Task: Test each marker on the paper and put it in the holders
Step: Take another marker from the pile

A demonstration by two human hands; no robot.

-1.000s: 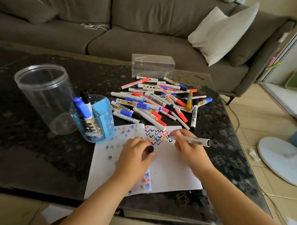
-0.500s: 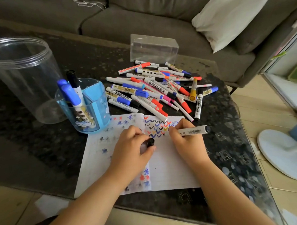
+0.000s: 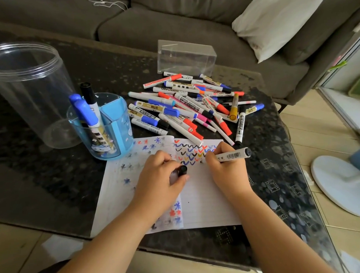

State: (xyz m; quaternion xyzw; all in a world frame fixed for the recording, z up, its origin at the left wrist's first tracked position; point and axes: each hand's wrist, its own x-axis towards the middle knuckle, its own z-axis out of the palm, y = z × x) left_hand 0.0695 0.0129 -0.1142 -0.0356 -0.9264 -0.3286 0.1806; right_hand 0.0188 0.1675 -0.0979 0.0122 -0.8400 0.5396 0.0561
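Observation:
A white paper [image 3: 205, 198] lies on the dark table, covered with coloured ticks and stars. My right hand [image 3: 227, 169] grips a white marker [image 3: 229, 155] with its tip on the paper among the ticks. My left hand [image 3: 158, 178] rests on the paper and holds the marker's black cap [image 3: 182, 170]. A blue holder [image 3: 111, 126] at the paper's left corner contains two blue markers and a black one. A tall clear jar [image 3: 28, 90] stands behind it. A pile of several markers [image 3: 190, 109] lies beyond the paper.
A clear rectangular box [image 3: 185, 57] stands behind the pile. A grey sofa [image 3: 171, 26] with a white pillow [image 3: 277, 20] runs along the table's far side. A white fan base [image 3: 340, 184] sits on the floor at right, past the table edge.
The camera has tilted down and moved closer. My right hand has shifted slightly along the row of ticks with the marker; my left hand keeps the cap in the same place.

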